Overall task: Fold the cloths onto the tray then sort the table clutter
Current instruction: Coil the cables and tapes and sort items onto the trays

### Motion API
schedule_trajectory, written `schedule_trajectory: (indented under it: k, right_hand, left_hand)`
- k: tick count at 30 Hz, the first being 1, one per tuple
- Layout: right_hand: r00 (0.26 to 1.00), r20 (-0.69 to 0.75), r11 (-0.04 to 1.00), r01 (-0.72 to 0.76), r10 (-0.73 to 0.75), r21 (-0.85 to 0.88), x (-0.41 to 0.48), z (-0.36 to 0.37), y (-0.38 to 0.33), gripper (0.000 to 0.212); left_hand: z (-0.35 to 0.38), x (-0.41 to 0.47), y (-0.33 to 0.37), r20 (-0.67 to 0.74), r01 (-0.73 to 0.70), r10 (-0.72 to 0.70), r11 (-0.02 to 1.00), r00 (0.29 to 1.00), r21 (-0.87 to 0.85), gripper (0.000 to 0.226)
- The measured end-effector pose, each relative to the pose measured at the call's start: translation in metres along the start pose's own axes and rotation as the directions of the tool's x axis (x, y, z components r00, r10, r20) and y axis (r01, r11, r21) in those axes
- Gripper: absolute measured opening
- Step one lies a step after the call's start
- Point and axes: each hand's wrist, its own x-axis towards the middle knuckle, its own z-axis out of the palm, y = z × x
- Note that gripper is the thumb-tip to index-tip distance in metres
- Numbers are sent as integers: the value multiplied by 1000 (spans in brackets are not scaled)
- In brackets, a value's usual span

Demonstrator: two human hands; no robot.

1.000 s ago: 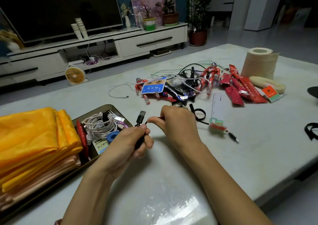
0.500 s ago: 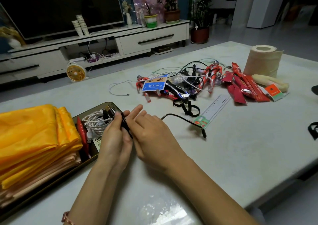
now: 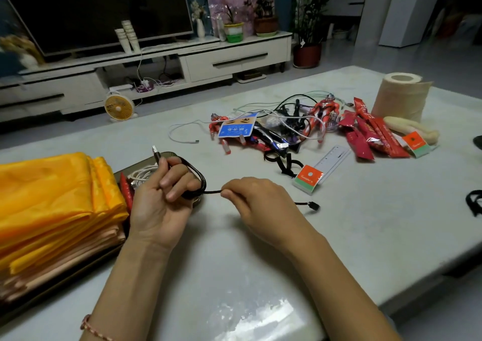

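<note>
**A:** Where is the cable?

**B:** The cable (image 3: 212, 191), a black one, is looped round the curled fingers (image 3: 174, 181) of the left hand (image 3: 159, 205). Its USB plug (image 3: 155, 152) sticks up above them. A short taut run crosses to the right hand (image 3: 260, 202), whose fingers (image 3: 229, 193) pinch it. The tail trails to the right of those fingers, with the small plug (image 3: 314, 206) lying on the surface (image 3: 365, 223).

**A:** How will it handle?

**B:** Light and limp, I'd judge. The jacket looks braided, so it should grip rather than slip. The loops will likely spring open if the left fingers loosen. Take it on the jacket just beside the coil, not at the plugs, because the plug necks are the weak points.

**A:** And where should it go?

**B:** Probably the tray (image 3: 170, 155) just behind the left fingers. A white lead (image 3: 143, 173) lies coiled there beside the folded cloths (image 3: 52, 197). The rest of the clutter sits well beyond the right fingers.
</note>
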Motion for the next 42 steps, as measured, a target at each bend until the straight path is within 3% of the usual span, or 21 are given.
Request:
schedule_trajectory:
  k: [2,3,6,11,13,16,18,21,24,25,29,32,34,35,38,42]
  right_hand:
    - [998,29,995,-58,56,78,0,-6,4,30]
    - [996,49,987,-86,80,136,0,-8,6,30]
    - [979,111,917,-200,171,345,-1,-17,14,33]
    - [958,217,770,-280,188,573,-6,-43,21,9]
    - [961,205,736,-275,187,619,-6,-46,19,19]
    - [958,72,837,-278,278,472,-1,-43,11,33]
    - [959,-44,945,-267,280,189,0,-40,4,33]
    - [975,-151,971,-185,162,-153,0,-36,-6,39]
    - [983,-168,960,-120,79,-253,1,-28,-13,48]
    - [982,-180,973,-98,60,-208,0,-24,-14,46]
    - [976,-182,957,-69,123,281,-3,-15,-31,26]
    - [978,-206,967,26,27,254,-7,-3,-44,26]
    - [972,-234,978,77,-30,194,-8,4,-51,26]
    - [966,-252,980,104,-59,170,-8,8,-53,27]
    - [949,-285,979,175,-138,107,-8,13,-54,28]
    - [916,-318,955,286,-246,84,-15,10,-49,11]
  left_hand:
    - [-6,1,7,228,205,-186,977,956,-65,42]
    - [-6,-1,9,268,274,-252,961,930,-47,43]
    - [-4,-13,15,197,348,-368,928,909,130,42]
    - [7,-24,9,235,513,-581,807,780,293,38]
    - [7,-24,3,201,578,-669,728,715,368,36]
    - [5,-20,-8,210,647,-749,653,628,393,33]
    - [6,-15,-15,255,684,-779,625,572,376,19]
    - [17,-21,-23,28,590,-684,650,729,479,18]
    - [24,-24,-36,-77,545,-592,673,802,501,24]
    - [23,-23,-41,-102,537,-570,679,815,500,28]
    - [21,-23,-52,-148,448,-430,775,891,445,34]
    - [21,-24,-56,-147,365,-336,886,930,286,42]
    - [24,-25,-52,-140,262,-231,926,963,271,57]
    - [24,-24,-48,-129,228,-201,939,971,256,54]
    - [16,-18,-36,-92,275,-263,947,960,167,15]
    - [3,-11,-23,-51,371,-368,919,929,134,37]
